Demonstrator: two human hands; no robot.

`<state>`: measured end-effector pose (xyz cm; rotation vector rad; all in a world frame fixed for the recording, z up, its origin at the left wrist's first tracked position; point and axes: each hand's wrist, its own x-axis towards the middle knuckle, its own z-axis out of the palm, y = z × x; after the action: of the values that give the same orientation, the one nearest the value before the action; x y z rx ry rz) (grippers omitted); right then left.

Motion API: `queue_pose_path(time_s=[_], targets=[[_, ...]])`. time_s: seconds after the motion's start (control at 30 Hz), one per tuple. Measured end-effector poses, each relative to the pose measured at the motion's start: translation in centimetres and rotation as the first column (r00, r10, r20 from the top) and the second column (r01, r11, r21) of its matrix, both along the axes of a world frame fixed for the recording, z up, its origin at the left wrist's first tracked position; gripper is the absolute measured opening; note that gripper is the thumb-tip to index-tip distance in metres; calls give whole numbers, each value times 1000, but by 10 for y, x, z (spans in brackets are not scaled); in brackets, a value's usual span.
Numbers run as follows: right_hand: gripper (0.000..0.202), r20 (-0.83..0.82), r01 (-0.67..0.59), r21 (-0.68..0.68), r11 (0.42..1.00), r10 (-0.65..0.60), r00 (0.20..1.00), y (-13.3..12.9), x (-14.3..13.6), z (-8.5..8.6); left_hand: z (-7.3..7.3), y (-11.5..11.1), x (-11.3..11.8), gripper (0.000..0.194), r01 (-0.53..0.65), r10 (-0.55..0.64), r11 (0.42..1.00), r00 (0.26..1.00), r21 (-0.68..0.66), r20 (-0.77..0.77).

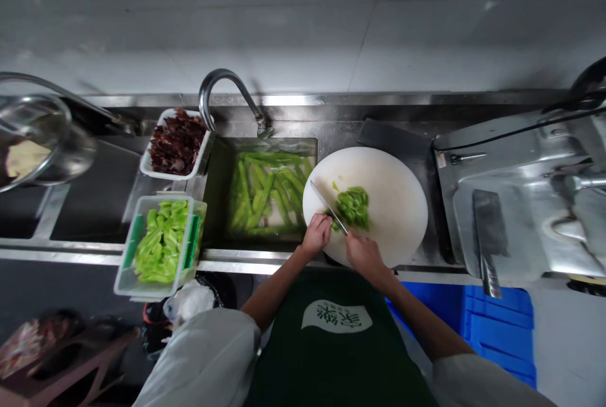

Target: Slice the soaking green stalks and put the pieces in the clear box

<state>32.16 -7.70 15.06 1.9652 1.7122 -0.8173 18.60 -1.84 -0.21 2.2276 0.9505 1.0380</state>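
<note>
My right hand (367,257) is wrapped round the handle of a kitchen knife (327,204), its blade pointing up and left over a round white cutting board (398,199). Close to the blade's left side, my left hand (317,233) has its fingers bent over a green vegetable piece, mostly hidden under them. A small heap of sliced green vegetable (354,206) lies on the board, just right of the blade. Long green stalks (265,195) rest in water in the sink (218,205) left of the board.
A curved faucet (230,76) rises behind the sink. Left of it stand a white tub of dark red-brown pieces (176,145) and a clear container of green slices (163,240). A cleaver (490,224) lies on the metal machine (530,186) at right. Blue bins (497,325) sit below.
</note>
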Motion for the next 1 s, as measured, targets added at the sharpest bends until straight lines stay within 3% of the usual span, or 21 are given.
queue_pose_path(time_s=[0.27, 0.43, 0.6, 0.8, 1.0], targets=[[36, 11, 0, 24, 1000, 0, 1000, 6, -4, -4, 2, 0, -3, 23, 27, -27, 1000, 1000, 7, 15], [33, 6, -35, 94, 995, 35, 999, 7, -7, 3, 0, 2, -9, 23, 62, -62, 998, 998, 7, 10], [33, 19, -22, 17, 1000, 22, 1000, 12, -10, 5, -3, 1, -8, 23, 58, -58, 998, 998, 5, 7], [31, 22, -59, 62, 996, 58, 998, 9, -7, -1, -5, 0, -6, 22, 33, -34, 999, 999, 23, 33], [30, -10, -18, 54, 998, 18, 1000, 15, -8, -5, -4, 0, -7, 22, 42, -43, 999, 999, 12, 25]])
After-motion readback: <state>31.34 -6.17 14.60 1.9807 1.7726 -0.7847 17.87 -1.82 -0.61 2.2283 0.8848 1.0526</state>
